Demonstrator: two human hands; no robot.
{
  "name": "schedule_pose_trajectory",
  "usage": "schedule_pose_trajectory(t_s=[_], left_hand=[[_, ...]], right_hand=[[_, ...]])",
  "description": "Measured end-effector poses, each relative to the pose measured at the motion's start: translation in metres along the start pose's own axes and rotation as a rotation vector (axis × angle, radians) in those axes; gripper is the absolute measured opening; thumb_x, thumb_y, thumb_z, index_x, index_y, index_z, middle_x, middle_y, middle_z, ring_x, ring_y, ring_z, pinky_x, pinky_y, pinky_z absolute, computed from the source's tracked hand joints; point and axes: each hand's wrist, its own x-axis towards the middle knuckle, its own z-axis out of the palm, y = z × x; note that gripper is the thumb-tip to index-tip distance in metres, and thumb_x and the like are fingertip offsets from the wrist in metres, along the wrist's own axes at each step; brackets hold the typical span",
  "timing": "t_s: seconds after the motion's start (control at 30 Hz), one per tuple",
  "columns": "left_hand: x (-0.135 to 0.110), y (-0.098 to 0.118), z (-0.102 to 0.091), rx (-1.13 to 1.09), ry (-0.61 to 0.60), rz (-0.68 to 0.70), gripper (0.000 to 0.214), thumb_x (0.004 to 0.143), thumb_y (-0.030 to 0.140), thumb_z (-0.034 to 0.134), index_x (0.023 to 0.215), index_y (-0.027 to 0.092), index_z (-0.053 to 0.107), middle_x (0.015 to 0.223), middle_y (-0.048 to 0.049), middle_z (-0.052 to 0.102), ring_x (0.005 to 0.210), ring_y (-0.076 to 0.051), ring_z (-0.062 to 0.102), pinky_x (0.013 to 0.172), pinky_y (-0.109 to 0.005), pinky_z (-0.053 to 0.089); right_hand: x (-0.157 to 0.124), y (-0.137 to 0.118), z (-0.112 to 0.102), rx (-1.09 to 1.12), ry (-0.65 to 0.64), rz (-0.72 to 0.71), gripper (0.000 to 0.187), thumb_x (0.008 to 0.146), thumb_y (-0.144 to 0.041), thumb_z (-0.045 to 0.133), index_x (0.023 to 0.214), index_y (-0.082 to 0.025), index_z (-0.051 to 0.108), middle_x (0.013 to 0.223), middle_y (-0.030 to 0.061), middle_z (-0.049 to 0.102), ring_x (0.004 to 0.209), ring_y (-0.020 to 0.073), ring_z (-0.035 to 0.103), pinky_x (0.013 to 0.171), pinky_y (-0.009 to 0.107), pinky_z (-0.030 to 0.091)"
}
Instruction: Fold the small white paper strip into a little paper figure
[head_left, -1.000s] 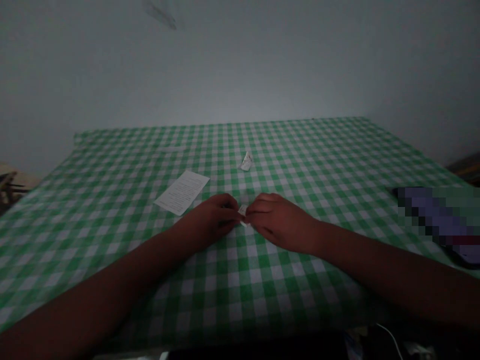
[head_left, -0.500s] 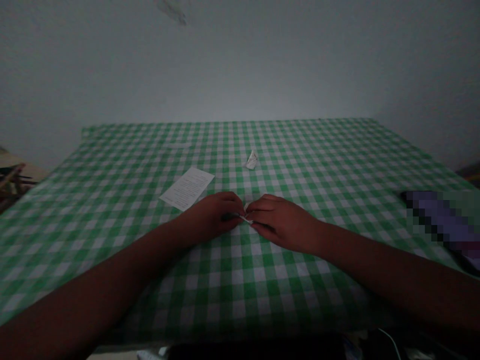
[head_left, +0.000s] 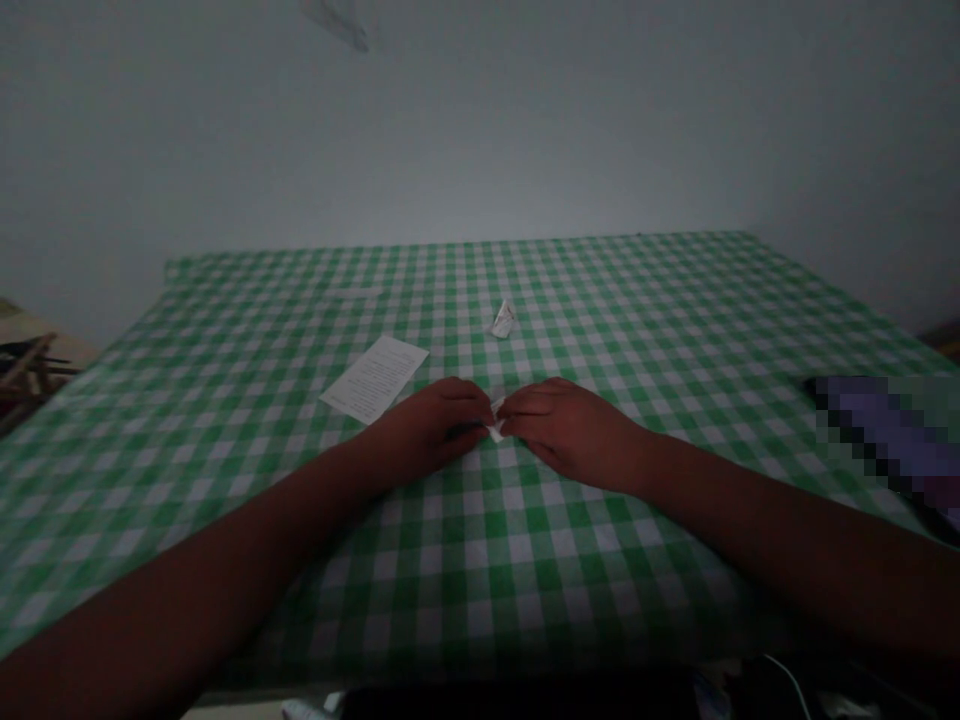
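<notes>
Both my hands rest on a table covered with a green-and-white checked cloth (head_left: 225, 400). My left hand (head_left: 431, 425) and my right hand (head_left: 566, 430) meet fingertip to fingertip at the table's middle. Both are closed in a pinch on a small white piece of folded paper (head_left: 496, 430), which is mostly hidden by the fingers. A printed white paper slip (head_left: 375, 378) lies just beyond my left hand. A second small crumpled white scrap (head_left: 503, 319) lies farther back, apart from my hands.
A dark, blurred-out object (head_left: 889, 440) lies at the table's right edge. Wooden furniture (head_left: 26, 365) shows at the far left beside the table. A plain wall stands behind the table. The room is dim.
My hands have stayed together on the small paper, shifting slightly away from me. The paper between the fingertips has turned a little. The camera view has drifted slightly.
</notes>
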Motion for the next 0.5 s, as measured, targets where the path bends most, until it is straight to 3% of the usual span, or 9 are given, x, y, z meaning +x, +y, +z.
schedule_pose_trajectory(t_s=[0.17, 0.5], left_hand=[[0.0007, -0.0006, 0.0016, 0.012, 0.032, 0.020, 0.015, 0.092, 0.015, 0.059, 0.103, 0.018, 0.067, 0.108, -0.0047, 0.065, 0.102, -0.016, 0.060, 0.093, -0.032, 0.050], [0.0033, 0.0035, -0.0002, -0.020, 0.022, -0.005, 0.019, 0.091, 0.012, 0.056, 0.104, 0.019, 0.069, 0.107, -0.0041, 0.066, 0.101, -0.016, 0.062, 0.092, -0.031, 0.050]], right_hand=[[0.0011, 0.0015, 0.0026, 0.068, 0.055, 0.002, 0.021, 0.099, -0.025, 0.053, 0.109, -0.018, 0.070, 0.115, 0.0081, 0.071, 0.109, 0.0224, 0.064, 0.097, 0.042, 0.050], [0.0083, -0.0008, 0.0040, 0.197, 0.120, 0.067, 0.013, 0.095, -0.021, 0.060, 0.095, -0.019, 0.072, 0.101, 0.0055, 0.074, 0.098, 0.0194, 0.066, 0.094, 0.038, 0.050]])
